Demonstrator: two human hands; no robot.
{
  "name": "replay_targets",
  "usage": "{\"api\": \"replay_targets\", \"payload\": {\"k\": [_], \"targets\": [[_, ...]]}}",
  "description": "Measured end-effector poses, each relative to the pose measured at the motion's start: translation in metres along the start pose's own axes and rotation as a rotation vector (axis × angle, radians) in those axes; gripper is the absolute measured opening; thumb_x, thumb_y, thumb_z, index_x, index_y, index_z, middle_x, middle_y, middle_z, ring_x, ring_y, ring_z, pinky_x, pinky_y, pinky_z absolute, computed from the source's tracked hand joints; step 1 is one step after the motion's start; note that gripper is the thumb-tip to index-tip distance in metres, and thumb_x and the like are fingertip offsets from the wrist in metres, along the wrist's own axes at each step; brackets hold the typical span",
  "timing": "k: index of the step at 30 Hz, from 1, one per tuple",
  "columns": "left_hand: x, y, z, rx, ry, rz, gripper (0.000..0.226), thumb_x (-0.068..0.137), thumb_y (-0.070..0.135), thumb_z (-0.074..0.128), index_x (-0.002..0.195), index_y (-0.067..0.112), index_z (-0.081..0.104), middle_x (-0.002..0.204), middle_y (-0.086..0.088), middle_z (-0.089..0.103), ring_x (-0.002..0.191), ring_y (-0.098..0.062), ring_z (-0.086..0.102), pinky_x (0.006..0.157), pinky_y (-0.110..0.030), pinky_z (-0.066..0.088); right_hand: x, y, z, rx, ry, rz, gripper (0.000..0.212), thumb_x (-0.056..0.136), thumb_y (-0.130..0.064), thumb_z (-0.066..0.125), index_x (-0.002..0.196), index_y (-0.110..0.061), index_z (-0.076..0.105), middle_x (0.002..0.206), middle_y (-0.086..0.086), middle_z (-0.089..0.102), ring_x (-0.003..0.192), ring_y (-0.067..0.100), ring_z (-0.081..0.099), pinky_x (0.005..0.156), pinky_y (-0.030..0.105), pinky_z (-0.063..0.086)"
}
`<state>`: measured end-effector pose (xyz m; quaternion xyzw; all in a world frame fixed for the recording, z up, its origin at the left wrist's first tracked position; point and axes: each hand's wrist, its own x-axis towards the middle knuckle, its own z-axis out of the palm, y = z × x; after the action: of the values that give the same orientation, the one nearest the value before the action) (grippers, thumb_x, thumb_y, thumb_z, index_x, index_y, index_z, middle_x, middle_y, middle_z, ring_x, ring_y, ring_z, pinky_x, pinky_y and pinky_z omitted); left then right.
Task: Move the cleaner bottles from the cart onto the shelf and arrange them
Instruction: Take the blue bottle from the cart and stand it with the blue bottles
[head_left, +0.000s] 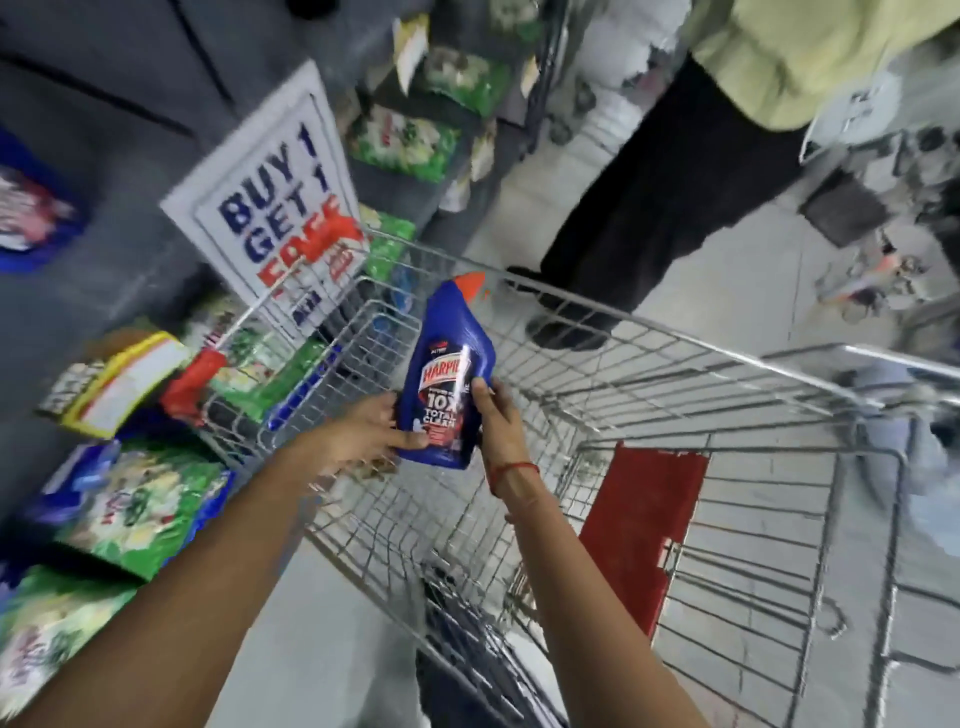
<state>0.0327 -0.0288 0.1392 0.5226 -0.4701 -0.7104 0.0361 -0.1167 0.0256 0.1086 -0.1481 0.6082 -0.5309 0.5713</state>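
A blue Harpic cleaner bottle (451, 374) with a red cap is held above the wire shopping cart (675, 374), the left hand (363, 434) gripping its lower left edge and the right hand (493, 410) clasping its right side. The shelf (156, 395) of green detergent packs lies just to the left. For a clean transfer, the two-handed grip should probably be kept, label outward, until the base sits flat.
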Motion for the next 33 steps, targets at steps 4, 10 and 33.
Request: {"api": "replay_targets", "payload": {"k": [4,10,33], "targets": [[-0.074,0.015,-0.027,-0.089,0.168,0.203,0.065,0.057,0.009,0.079,0.117,0.004,0.055,0.113,-0.017,0.066,0.101,-0.027,0.063,0.091,-0.034,0.052,-0.034,-0.043,0.050,-0.034,-0.184,-0.158,0.018,0.093,-0.014,0.050,0.109,-0.011,0.057,0.095,0.002,0.064,0.083,0.011,0.061,0.083,0.036,0.049],[-0.174,-0.004,-0.076,-0.188,0.471,0.462,0.056,0.066,-0.014,0.069,0.119,-0.003,0.053,0.105,-0.011,0.067,0.082,-0.004,0.068,0.081,-0.018,0.055,-0.087,-0.074,0.147,-0.099,-0.516,-0.339,0.028,0.092,0.002,0.045,0.119,0.004,0.048,0.116,0.010,0.057,0.090,0.003,0.062,0.081,0.017,0.052],[-0.253,-0.102,-0.216,-0.225,1.205,0.583,0.065,0.061,0.001,0.080,0.118,0.005,0.050,0.110,-0.006,0.065,0.101,-0.022,0.064,0.096,-0.049,0.049,-0.116,-0.022,0.367,-0.470,-1.003,-0.497,0.030,0.096,-0.012,0.044,0.126,-0.013,0.046,0.127,0.001,0.052,0.109,0.003,0.057,0.087,0.011,0.048]]}}
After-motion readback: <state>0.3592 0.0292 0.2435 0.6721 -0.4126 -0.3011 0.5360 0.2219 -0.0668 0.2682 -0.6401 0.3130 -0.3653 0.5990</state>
